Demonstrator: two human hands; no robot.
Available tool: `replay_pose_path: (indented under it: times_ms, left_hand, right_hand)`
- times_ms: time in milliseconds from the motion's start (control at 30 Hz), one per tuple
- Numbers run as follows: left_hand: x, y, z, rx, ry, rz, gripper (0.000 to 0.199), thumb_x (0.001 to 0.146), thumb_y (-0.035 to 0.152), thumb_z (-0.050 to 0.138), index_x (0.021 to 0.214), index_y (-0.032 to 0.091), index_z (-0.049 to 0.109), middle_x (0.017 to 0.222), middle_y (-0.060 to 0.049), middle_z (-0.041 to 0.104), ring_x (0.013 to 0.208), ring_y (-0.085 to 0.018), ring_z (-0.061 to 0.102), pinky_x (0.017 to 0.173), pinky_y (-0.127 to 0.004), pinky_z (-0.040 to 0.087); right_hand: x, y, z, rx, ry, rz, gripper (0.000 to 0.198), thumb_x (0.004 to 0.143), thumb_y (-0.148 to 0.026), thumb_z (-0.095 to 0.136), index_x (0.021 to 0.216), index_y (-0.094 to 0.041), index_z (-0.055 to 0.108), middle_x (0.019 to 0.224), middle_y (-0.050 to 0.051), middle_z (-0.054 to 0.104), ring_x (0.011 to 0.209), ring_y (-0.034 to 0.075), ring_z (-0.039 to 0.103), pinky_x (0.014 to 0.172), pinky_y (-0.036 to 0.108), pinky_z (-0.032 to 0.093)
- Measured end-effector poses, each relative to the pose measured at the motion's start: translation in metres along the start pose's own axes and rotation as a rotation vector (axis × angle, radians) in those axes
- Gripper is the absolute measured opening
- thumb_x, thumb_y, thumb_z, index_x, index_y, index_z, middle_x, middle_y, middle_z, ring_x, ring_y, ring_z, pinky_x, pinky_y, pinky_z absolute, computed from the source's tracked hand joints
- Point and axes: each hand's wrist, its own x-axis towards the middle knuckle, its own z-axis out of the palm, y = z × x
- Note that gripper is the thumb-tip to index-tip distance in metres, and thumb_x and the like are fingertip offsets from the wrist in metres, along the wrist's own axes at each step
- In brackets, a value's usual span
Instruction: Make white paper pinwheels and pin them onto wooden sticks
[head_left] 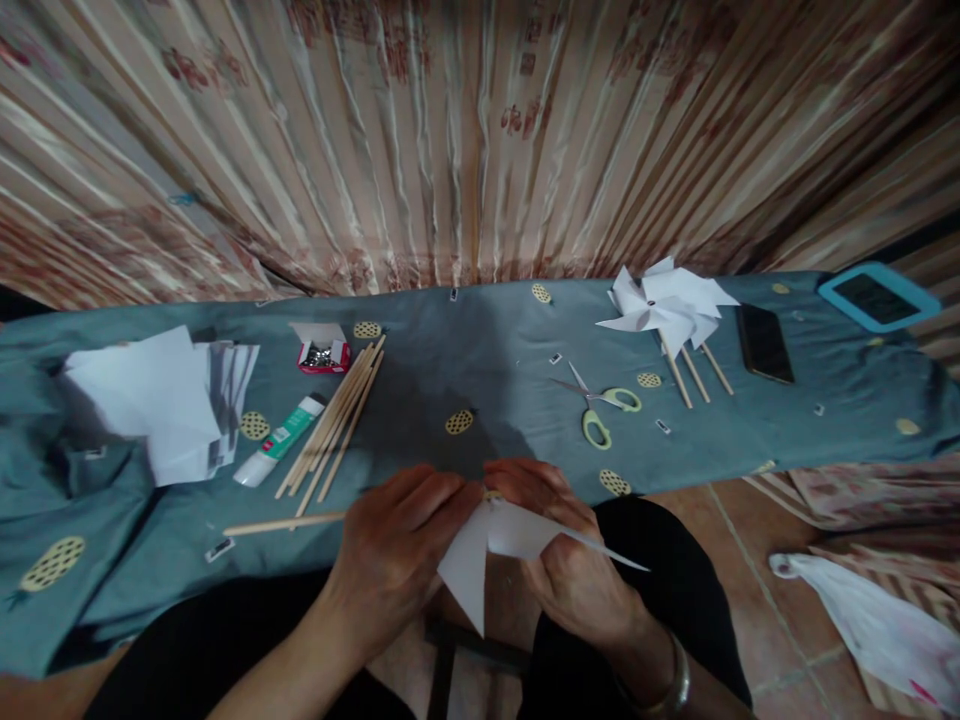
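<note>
A folded white paper pinwheel (517, 530) is between my two hands, low in front of me at the table's near edge. My left hand (405, 540) has its fingers closed on the pinwheel's left side. One wooden stick (285, 523) runs in from the left to my left hand, and its far part is hidden there. Opposite, my right hand (562, 550) pinches the pinwheel near its centre, with a pointed blade sticking out past the fingers. The fingertips of both hands partly cover the pinwheel's centre, where a small pale yellowish bit shows.
Left on the cloth-covered table (420, 370) are white paper sheets (157, 400), a glue stick (279, 440), several wooden sticks (337, 420) and a red box of metal pins (324, 350). Rightward lie open scissors (600, 400), finished pinwheels (667, 300), a phone (765, 343) and a blue-framed tablet (877, 297).
</note>
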Motion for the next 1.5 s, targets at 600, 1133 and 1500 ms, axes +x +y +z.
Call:
replay_pose_path:
  times_ms: [600, 1133, 1500]
  left_hand:
    - [-0.005, 0.007, -0.002, -0.008, -0.022, -0.051, 0.023, 0.100, 0.015, 0.038, 0.097, 0.015, 0.061, 0.070, -0.003, 0.067, 0.058, -0.014, 0.060, 0.050, -0.024, 0.050]
    - [-0.002, -0.011, 0.008, -0.118, -0.002, -0.132, 0.023, 0.096, 0.024, 0.050, 0.092, 0.014, 0.071, 0.080, -0.007, 0.073, 0.070, -0.016, 0.069, 0.062, -0.024, 0.055]
    - [0.011, -0.025, 0.021, -0.750, 0.265, -0.921, 0.021, 0.066, 0.033, 0.084, 0.071, 0.015, 0.074, 0.067, -0.006, 0.072, 0.061, -0.021, 0.067, 0.061, -0.032, 0.056]
  right_hand:
    - [-0.007, 0.001, 0.005, -0.018, -0.016, -0.032, 0.035, 0.093, -0.017, 0.044, 0.128, -0.016, 0.051, 0.114, 0.016, 0.069, 0.114, 0.027, 0.061, 0.095, 0.046, 0.055]
    - [0.013, 0.002, 0.001, -0.039, -0.034, 0.046, 0.032, 0.099, -0.020, 0.040, 0.126, -0.015, 0.056, 0.123, 0.015, 0.067, 0.120, 0.027, 0.060, 0.101, 0.050, 0.053]
    - [0.018, 0.010, -0.009, 0.018, 0.277, 0.177, 0.060, 0.092, -0.033, 0.060, 0.147, -0.019, 0.038, 0.141, 0.016, 0.056, 0.131, 0.029, 0.053, 0.106, 0.051, 0.049]
